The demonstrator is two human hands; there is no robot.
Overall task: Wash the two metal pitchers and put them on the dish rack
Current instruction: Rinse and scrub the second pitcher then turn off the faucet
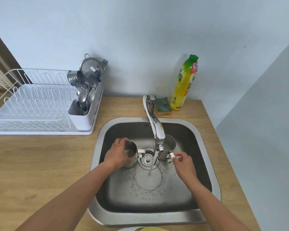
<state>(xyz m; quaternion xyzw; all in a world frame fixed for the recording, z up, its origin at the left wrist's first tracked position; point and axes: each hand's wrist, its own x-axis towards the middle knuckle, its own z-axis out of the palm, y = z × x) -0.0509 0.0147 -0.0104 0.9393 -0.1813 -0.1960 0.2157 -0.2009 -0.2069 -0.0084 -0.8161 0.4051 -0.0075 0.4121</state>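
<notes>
Two metal pitchers stand upright in the steel sink (205,144). My left hand (118,153) wraps the body of the left pitcher (130,151), whose handle points right toward the drain. The right pitcher (169,145) stands behind the faucet spout, partly hidden by it. My right hand (183,162) pinches its handle at the lower right. Water runs from the faucet (154,124) onto the sink floor between the two pitchers. The white dish rack (32,104) sits on the counter to the left.
The rack's cutlery holder (85,104) holds spoons, forks, a strainer and a metal cup. A green-topped sponge (163,106) and a yellow dish soap bottle (184,84) stand behind the sink. The drain strainer (148,160) lies mid-sink. Walls close in behind and on the right.
</notes>
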